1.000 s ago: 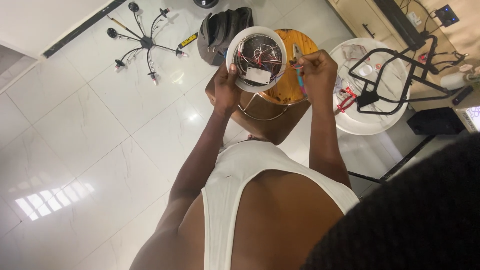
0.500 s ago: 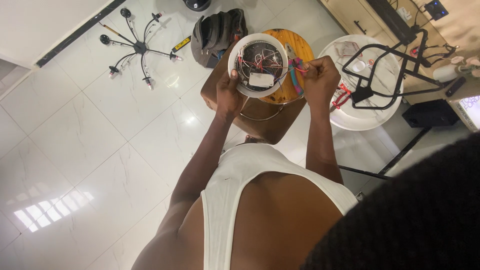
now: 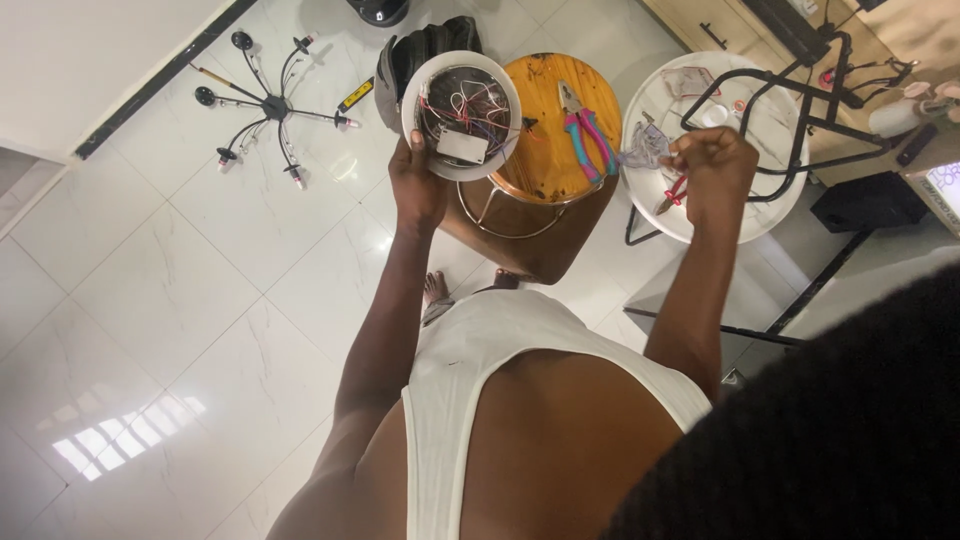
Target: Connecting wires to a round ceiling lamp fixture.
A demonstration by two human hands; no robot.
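Round white light fitting (image 3: 461,113), shallow like a dish, tangled coloured wires and a small pale box inside; held up by its lower rim in the closed left hand (image 3: 418,185), overlapping the left edge of the round wooden stool (image 3: 548,150). Right hand (image 3: 712,172) to the right of the stool, closed on a small red-handled tool (image 3: 672,193) over the round white table (image 3: 775,215). Pink and blue pliers (image 3: 588,125) lying loose on the stool's glossy top. Behind the stool, a dark bag (image 3: 432,45); well left of it, a black branching chandelier frame (image 3: 270,105) on open, shiny white floor tiles (image 3: 180,320).
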